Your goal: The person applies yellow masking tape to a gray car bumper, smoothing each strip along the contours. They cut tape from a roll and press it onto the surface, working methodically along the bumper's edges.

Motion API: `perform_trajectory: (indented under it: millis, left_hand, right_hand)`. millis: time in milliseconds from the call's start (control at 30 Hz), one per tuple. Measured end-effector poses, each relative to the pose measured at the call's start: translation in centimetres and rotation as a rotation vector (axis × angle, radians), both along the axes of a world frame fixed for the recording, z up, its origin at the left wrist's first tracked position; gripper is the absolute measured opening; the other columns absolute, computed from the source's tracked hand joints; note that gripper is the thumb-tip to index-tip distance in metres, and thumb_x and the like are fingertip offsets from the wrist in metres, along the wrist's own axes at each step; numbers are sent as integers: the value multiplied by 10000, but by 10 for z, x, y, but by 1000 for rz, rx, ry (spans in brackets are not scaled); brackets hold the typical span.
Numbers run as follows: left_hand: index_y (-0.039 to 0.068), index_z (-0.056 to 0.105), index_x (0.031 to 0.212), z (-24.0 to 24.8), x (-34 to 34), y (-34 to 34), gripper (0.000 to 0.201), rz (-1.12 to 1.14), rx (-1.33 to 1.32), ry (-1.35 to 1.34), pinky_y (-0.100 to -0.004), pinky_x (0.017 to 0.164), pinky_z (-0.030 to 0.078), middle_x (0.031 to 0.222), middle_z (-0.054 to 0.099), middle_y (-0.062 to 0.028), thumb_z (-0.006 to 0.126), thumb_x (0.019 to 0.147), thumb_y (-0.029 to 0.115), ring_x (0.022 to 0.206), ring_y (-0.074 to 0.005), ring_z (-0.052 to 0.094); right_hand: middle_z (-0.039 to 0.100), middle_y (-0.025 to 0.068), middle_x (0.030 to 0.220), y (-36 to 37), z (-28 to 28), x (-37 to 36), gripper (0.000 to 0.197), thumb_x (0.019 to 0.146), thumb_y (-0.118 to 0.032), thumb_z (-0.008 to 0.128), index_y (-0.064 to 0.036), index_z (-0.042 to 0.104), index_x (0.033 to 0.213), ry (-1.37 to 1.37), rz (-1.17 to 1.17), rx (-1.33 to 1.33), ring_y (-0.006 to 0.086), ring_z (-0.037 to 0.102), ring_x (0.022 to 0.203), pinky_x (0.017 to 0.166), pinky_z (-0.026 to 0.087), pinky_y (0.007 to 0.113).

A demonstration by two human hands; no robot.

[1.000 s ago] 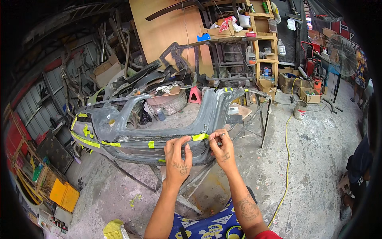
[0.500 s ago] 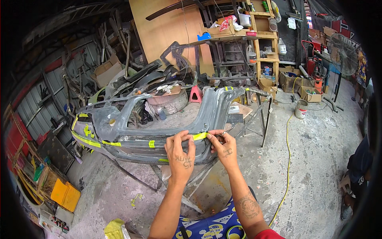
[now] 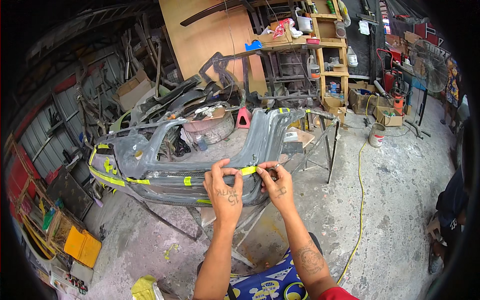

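Between my two hands stretches a short strip of bright yellow-green masking tape. My left hand pinches its left end, and my right hand pinches the right end between thumb and finger. Right behind the strip lies a grey sanded car body side panel with a large door opening; whether the tape touches it, I cannot tell. More pieces of the same tape stick along the panel's lower edge and its left end. A roll of tape shows at my lap, against blue patterned cloth.
Metal stand legs hold the panel up. Behind it are a pink jack stand and piled car parts. A yellow hose runs along the floor past a metal can. Another person is at the right edge.
Both hands keep their pinch on the tape strip and shift very slightly left in the picture. The whole view has moved a little as well.
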State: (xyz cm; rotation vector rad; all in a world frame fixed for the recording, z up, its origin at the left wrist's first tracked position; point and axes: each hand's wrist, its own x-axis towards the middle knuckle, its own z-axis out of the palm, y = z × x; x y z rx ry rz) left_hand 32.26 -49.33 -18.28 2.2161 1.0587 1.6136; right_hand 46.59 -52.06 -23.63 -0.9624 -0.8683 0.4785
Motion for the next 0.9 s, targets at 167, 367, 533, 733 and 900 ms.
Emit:
perform_trajectory:
  millis: [167,367,533,733,900]
  left_hand:
    - [72,614,1276,0,-2,-1,381,2,16,-17,-429,1064,396,996,731,-47,762,924,77,1084,-240,607]
    - [53,612,1261,-5,-7,2,337,-81,74,-33,-406,1021,440,1030,714,-77,745,952,51,1044,-231,636]
    - [55,607,1292,-15,-14,8,355,-151,104,12,-440,1046,393,1067,725,-48,732,961,78,1097,-257,588]
    - [24,687,1180,-7,-17,7,263,-140,138,-28,-386,904,505,1068,696,-93,771,933,61,1007,-251,631]
    - [52,733,1087,1,-11,3,202,-46,207,161,-420,951,453,1033,654,-87,795,903,108,1014,-286,577]
  right_hand:
    - [618,12,917,2,-1,2,96,988,-54,741,27,720,1035,-92,-31,65,39,529,602,502,480,244]
    - [625,13,916,3,1,2,88,983,-41,740,32,723,1029,-102,-46,78,47,538,597,512,480,239]
    - [632,17,928,2,0,5,90,984,-43,739,28,724,1036,-103,-19,51,50,550,600,514,482,244]
    - [641,18,977,0,2,8,129,979,-59,752,25,719,1071,-141,-1,50,46,551,627,516,481,236]
    - [634,14,1014,-2,4,5,138,972,-76,768,19,721,1060,-149,-9,72,37,541,653,518,479,227]
